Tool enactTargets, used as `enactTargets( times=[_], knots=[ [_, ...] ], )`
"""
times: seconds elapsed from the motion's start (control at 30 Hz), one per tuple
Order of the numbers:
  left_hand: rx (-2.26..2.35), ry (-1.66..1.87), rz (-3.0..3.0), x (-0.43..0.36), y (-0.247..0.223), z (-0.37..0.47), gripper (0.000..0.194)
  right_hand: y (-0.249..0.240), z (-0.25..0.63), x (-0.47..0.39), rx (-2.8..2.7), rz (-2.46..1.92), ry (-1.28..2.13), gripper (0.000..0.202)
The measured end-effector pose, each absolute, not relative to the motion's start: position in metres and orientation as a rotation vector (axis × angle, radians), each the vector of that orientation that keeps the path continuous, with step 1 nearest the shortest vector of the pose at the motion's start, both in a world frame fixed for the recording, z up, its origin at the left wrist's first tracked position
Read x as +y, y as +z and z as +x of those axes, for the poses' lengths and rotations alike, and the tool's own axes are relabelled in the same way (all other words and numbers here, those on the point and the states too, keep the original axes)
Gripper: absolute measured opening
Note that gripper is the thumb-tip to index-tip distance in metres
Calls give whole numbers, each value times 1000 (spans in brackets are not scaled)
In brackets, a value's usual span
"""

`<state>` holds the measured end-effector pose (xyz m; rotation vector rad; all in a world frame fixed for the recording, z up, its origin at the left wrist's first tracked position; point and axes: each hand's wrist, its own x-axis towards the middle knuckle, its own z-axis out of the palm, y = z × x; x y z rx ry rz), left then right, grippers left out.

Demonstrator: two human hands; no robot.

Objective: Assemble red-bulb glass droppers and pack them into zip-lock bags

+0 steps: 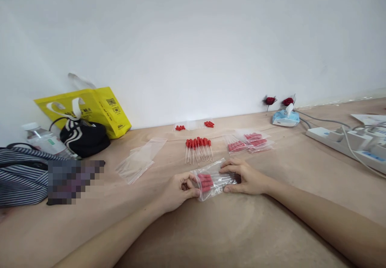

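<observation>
A clear plastic bag (217,172) lies in front of me with several red-bulbed droppers (206,183) inside, their bulbs to the left and thin stems to the right. My left hand (181,189) pinches the bag's left end between thumb and fingers. Around its right end, my right hand (243,176) holds the bag, thumb on the near side and fingers on the far side, partly covering the stems. Just beyond stands a row of loose droppers (199,143), red bulbs away from me. Filled bags of red-bulbed droppers (255,141) are stacked to the right.
Flat clear bags (140,159) lie at left. Small red pieces (209,124) rest on plastic near the wall. A yellow bag (116,113), black pouch (87,139), bottle (48,139) and striped cloth item (24,175) crowd the left; tissues (285,117) and a power strip (340,141) the right.
</observation>
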<state>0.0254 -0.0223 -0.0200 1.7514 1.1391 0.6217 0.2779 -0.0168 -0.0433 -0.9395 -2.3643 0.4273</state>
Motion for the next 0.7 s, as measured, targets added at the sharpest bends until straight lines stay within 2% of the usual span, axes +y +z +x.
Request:
enactTargets(
  times=[0.27,0.43,0.7],
  knots=[
    [1321,737,1840,-24,-26,29,25,-41,278,-20,-2347,-934,436,53],
    [1154,632,1689,-6,-18,11,28,-41,278,-21,-2357,-932,473,50],
    [1469,870,1590,75,-19,4,15,-43,266,-27,-2321,-894,565,52]
  ],
)
